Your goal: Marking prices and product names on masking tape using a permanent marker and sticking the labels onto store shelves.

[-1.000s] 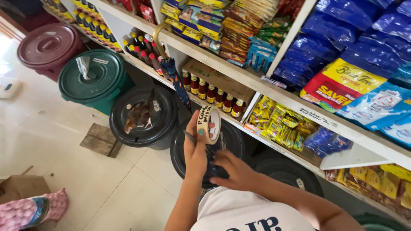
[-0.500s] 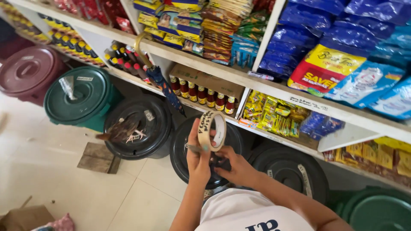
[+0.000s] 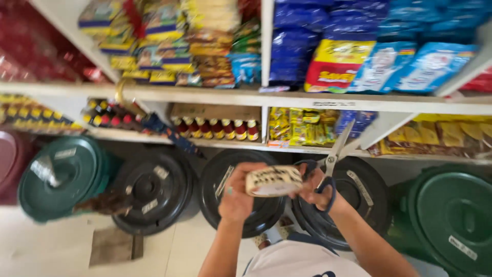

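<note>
My left hand (image 3: 237, 197) grips a roll of patterned tape (image 3: 273, 180) and holds it flat in front of me. My right hand (image 3: 316, 185) touches the right side of the roll and carries scissors (image 3: 333, 156) with dark handles; the blades point up and to the right, open. Both hands are over the black bin lids below the lowest shelf. The view is blurred.
White shelves (image 3: 287, 97) hold packets, blue bags (image 3: 400, 61) and rows of small bottles (image 3: 215, 128). On the floor stand black lidded bins (image 3: 148, 190), green bins (image 3: 66, 174) at left and right (image 3: 451, 215), and a maroon bin at the far left.
The view has swung to face the shelves squarely. The tape roll has turned from upright to lying flat. The scissors now show beside it with blades raised.
</note>
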